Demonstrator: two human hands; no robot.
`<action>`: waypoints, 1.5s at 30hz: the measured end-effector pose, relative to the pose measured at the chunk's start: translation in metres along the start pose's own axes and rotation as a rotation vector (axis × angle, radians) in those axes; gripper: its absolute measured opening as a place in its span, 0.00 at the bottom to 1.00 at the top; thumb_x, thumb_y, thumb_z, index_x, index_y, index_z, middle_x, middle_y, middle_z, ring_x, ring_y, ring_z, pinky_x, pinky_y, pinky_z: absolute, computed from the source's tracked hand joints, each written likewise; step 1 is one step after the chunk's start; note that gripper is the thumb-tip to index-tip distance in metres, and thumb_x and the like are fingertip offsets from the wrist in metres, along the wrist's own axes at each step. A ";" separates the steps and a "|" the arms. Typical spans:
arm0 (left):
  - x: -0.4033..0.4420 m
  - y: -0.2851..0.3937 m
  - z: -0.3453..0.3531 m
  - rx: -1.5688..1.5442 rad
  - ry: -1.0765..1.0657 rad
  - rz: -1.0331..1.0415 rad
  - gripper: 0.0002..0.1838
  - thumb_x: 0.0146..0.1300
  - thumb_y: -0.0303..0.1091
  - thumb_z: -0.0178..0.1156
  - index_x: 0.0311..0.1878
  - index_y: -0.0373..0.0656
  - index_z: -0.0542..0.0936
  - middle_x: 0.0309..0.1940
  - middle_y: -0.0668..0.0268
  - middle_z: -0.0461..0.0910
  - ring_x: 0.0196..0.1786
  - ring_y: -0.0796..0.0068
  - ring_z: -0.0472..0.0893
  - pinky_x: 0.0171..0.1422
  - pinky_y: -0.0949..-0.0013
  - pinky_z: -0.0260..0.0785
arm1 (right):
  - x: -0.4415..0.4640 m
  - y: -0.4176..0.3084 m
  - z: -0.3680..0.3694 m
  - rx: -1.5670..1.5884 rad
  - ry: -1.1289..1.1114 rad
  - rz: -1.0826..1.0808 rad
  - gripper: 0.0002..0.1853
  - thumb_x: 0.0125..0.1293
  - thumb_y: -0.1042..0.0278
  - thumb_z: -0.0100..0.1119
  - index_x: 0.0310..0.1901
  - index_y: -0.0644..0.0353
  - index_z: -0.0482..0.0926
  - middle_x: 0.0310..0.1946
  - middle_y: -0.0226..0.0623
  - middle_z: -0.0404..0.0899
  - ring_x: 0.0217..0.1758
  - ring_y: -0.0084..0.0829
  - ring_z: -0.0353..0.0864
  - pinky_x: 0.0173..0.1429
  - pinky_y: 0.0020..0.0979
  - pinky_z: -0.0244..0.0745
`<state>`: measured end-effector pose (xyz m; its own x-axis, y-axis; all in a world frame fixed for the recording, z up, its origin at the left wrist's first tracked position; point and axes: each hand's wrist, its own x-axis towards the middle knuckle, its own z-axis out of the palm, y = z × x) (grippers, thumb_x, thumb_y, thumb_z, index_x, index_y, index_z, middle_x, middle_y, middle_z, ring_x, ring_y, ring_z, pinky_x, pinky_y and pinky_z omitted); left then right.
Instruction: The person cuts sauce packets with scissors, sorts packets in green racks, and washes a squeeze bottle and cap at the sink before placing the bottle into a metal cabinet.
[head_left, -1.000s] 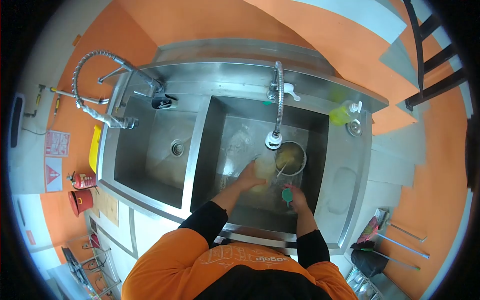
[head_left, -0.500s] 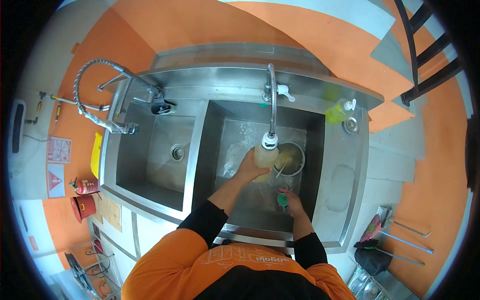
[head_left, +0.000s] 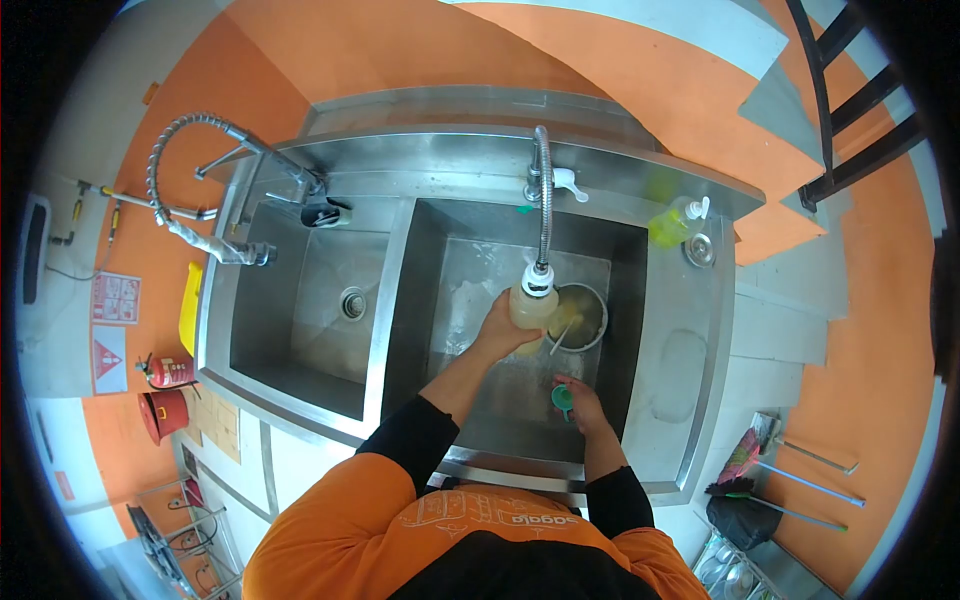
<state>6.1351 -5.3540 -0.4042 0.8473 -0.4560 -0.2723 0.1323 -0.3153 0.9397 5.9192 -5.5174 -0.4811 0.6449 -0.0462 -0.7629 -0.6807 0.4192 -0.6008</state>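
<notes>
My left hand (head_left: pixel 502 330) is wrapped round a cloudy, pale jar (head_left: pixel 530 309), held right under the white head of the middle faucet (head_left: pixel 538 280). Between the fingers of my right hand (head_left: pixel 585 402) is a small green lid or cup (head_left: pixel 562 398), low over the right basin. A round metal pot (head_left: pixel 590 335) with yellowish liquid and a light-coloured utensil (head_left: pixel 562 337) in it stands on the basin floor, just right of the jar. The jar's contents are hard to make out.
The left basin (head_left: pixel 310 340) has a drain and a coiled spray faucet (head_left: pixel 215 240) over it. A yellow-green soap bottle (head_left: pixel 672 226) and a round metal strainer (head_left: pixel 699 250) sit on the right ledge. Walls rise around both basins.
My left hand has brought the jar up and under the faucet head. My right hand has shifted slightly left with the green piece. The whole view has also shifted a little.
</notes>
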 end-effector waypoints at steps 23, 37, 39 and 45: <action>0.001 0.001 0.000 -0.001 -0.014 0.016 0.47 0.40 0.36 0.82 0.65 0.42 0.68 0.60 0.55 0.74 0.65 0.57 0.75 0.70 0.57 0.68 | -0.007 0.000 -0.002 0.058 0.029 0.013 0.19 0.76 0.64 0.45 0.61 0.61 0.77 0.52 0.36 0.81 0.47 0.29 0.82 0.47 0.34 0.81; -0.017 -0.068 -0.022 -0.087 -0.258 -0.142 0.48 0.49 0.40 0.79 0.71 0.42 0.62 0.62 0.57 0.76 0.65 0.61 0.77 0.71 0.59 0.67 | -0.011 0.000 0.001 0.079 0.025 -0.014 0.20 0.78 0.60 0.43 0.61 0.60 0.78 0.48 0.31 0.82 0.41 0.26 0.81 0.43 0.29 0.76; -0.035 -0.080 -0.036 -0.236 -0.079 -0.473 0.46 0.55 0.45 0.75 0.72 0.42 0.62 0.63 0.58 0.75 0.66 0.61 0.76 0.72 0.57 0.66 | -0.007 0.000 -0.001 0.098 0.011 -0.050 0.20 0.78 0.59 0.44 0.62 0.60 0.77 0.48 0.33 0.82 0.42 0.27 0.81 0.43 0.29 0.78; -0.074 -0.102 -0.061 -0.641 -0.158 -0.805 0.36 0.70 0.63 0.52 0.71 0.48 0.68 0.62 0.60 0.76 0.65 0.63 0.77 0.72 0.53 0.66 | -0.002 0.005 -0.016 -0.009 0.002 -0.050 0.21 0.77 0.57 0.45 0.63 0.60 0.76 0.49 0.35 0.83 0.44 0.30 0.83 0.43 0.32 0.81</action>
<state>6.0906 -5.2373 -0.4677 0.3165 -0.4255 -0.8478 0.9162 -0.0945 0.3894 5.9087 -5.5301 -0.4862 0.6773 -0.0690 -0.7325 -0.6506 0.4085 -0.6401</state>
